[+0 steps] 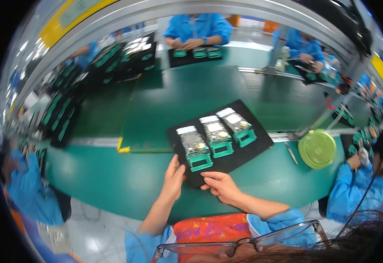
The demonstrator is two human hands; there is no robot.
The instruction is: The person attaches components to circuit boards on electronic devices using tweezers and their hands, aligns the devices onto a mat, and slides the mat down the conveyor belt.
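Observation:
A black flat pad (246,165) lies askew in front of me, its far part over the green belt. Three electronic modules rest on it in a row: a left module (194,148), a middle module (217,136) and a right module (236,126). Each has a green plastic frame at its near end, a circuit board and a whitish far end. My left hand (173,180) grips the pad's left near edge, thumb toward the modules. At the near corner, my right hand (222,186) pinches the pad's edge between thumb and fingers.
A green round fan (317,149) stands at the right, beside a pen-like tool (291,153). Black pads with modules (59,115) line the far left. Co-workers in blue sit opposite and at both sides. A metal post (318,120) rises at the right; yellow tape (122,146) marks the belt's edge.

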